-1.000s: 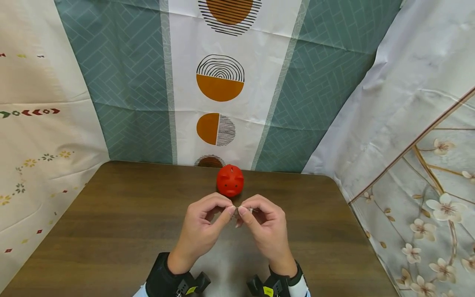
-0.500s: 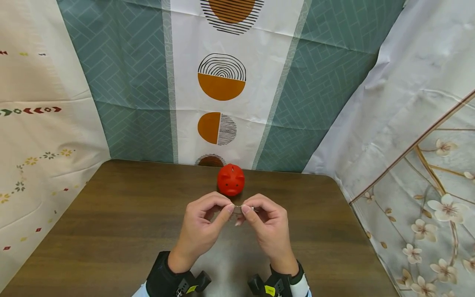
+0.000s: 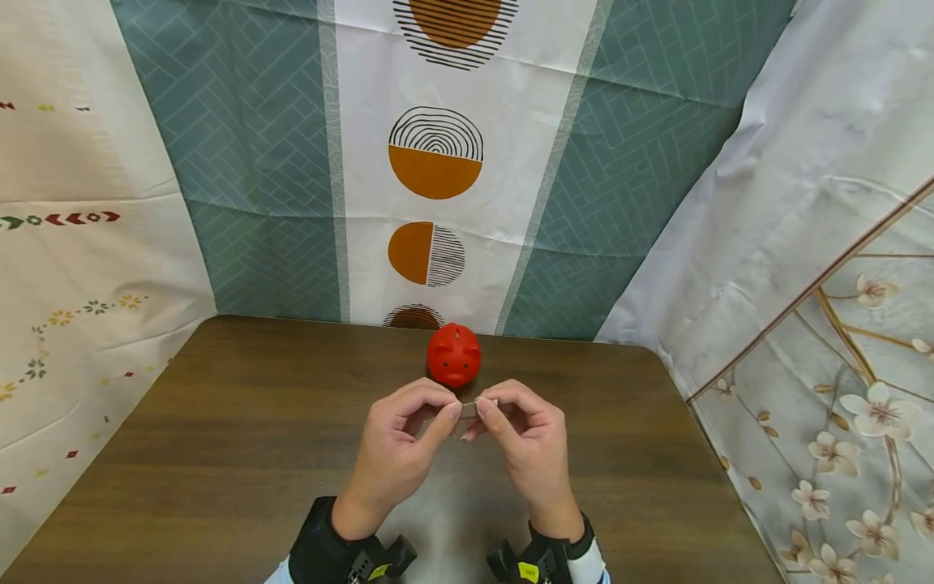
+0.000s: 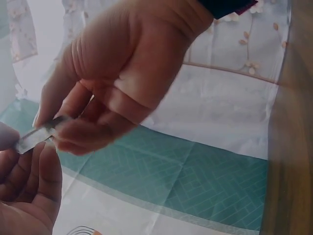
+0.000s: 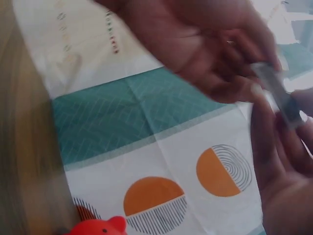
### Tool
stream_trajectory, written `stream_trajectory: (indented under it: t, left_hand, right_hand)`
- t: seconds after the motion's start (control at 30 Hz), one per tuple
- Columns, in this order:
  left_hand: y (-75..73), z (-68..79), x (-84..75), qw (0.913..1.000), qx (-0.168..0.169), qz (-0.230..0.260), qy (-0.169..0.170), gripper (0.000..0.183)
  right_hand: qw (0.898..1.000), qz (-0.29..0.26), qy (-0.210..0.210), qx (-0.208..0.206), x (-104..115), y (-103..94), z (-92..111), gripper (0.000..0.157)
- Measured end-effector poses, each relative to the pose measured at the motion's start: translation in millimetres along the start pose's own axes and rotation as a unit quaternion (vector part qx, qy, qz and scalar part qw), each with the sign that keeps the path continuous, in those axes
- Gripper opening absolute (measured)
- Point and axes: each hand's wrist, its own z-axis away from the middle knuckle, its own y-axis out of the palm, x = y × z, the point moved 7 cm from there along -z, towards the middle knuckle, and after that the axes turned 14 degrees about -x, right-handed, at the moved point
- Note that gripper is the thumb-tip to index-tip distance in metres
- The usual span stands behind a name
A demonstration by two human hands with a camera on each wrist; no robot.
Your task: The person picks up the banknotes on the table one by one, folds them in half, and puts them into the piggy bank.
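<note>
My left hand [image 3: 397, 450] and right hand [image 3: 527, 446] meet over the table, thumbs against fingertips. Between them they pinch a thin, narrow grey-green strip [image 3: 469, 410] that looks like folded paper, one end in each hand. In the left wrist view the strip [image 4: 36, 138] slants from the left hand [image 4: 29, 200] up to the right hand [image 4: 122, 63]. From the right wrist, the strip [image 5: 274, 90] is blurred, with a darker patch near the end at the right hand. The fingers cover parts of it. Just beyond my fingertips sits a red piggy bank [image 3: 453, 357].
Brown wood table [image 3: 241, 422] spreads around both hands. Behind its far edge hangs a green and white patterned cloth [image 3: 277, 162]. Floral cloth [image 3: 803, 405] borders the right side, a cream cloth [image 3: 87, 308] the left.
My fingertips have drawn slightly apart, so more of the strip shows between them. The right fingers have shifted a little along it. The piggy bank has stayed put.
</note>
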Motion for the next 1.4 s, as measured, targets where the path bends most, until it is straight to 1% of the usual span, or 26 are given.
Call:
stream_trajectory:
  t: [0.13,0.2,0.27,0.37,0.5,0.6,0.67,0.73,0.8,0.87,0.93,1.07,1.13,1.23,1.4]
  left_hand:
    - [4.9,1.7,-2.9,0.9995,0.016,0.017,0.019,0.024]
    - [7.3,2.3,-4.1,0.9990,0.025,0.016,0.032,0.026]
    - [9.2,2.8,-5.1,0.9984,0.032,0.011,0.046,0.029]
    - [10.2,3.4,-6.9,0.9967,0.037,0.002,0.072,0.032]
    - [9.5,2.4,-8.4,0.9946,0.037,-0.007,0.097,0.033]
    - [8.0,0.8,-10.0,0.9938,0.033,-0.017,0.104,0.031]
    - [6.3,-0.4,-10.5,0.9945,0.023,-0.028,0.099,0.030]
    - [3.3,-1.8,-9.1,0.9960,0.007,-0.036,0.082,0.029]
    - [0.5,-2.5,-6.0,0.9972,-0.004,-0.046,0.058,0.028]
    - [-1.0,-2.5,-2.8,0.9984,-0.003,-0.046,0.035,0.027]
    - [-1.6,-2.0,-0.2,0.9985,0.003,-0.053,0.015,0.026]
    - [-0.8,-0.7,2.2,0.9981,0.011,-0.061,-0.005,0.018]
    - [-0.2,-0.5,3.0,0.9981,0.013,-0.060,-0.009,0.018]
    - [1.2,-0.1,2.9,0.9983,0.019,-0.055,-0.003,0.017]
    - [3.0,0.3,-1.9,0.9975,0.025,-0.055,0.037,0.018]
  right_hand:
    - [0.996,0.058,-0.028,-0.067,-1,-6.2,1,0.020]
    - [0.993,0.074,-0.043,-0.076,0,-6.0,2,0.022]
    - [0.993,0.082,-0.053,-0.063,0,-3.5,3,0.022]
    - [0.994,0.087,-0.065,-0.020,1,2.2,4,0.024]
    - [0.994,0.064,-0.074,0.041,3,9.0,5,0.031]
    - [0.994,0.053,-0.067,0.064,4,11.5,5,0.035]
    - [0.994,0.051,-0.070,0.069,5,11.3,4,0.035]
    - [0.994,0.052,-0.074,0.066,6,10.0,3,0.034]
    - [0.993,0.042,-0.083,0.069,7,9.6,2,0.032]
    - [0.993,0.030,-0.086,0.070,7,9.4,2,0.030]
    - [0.995,0.021,-0.078,0.062,6,8.5,1,0.027]
    - [0.998,0.010,-0.047,0.032,3,4.4,2,0.022]
    - [0.999,0.009,-0.041,0.022,3,2.6,3,0.020]
    - [0.999,0.005,-0.046,0.026,4,3.0,3,0.020]
    - [0.997,0.010,-0.061,0.038,5,6.0,3,0.020]
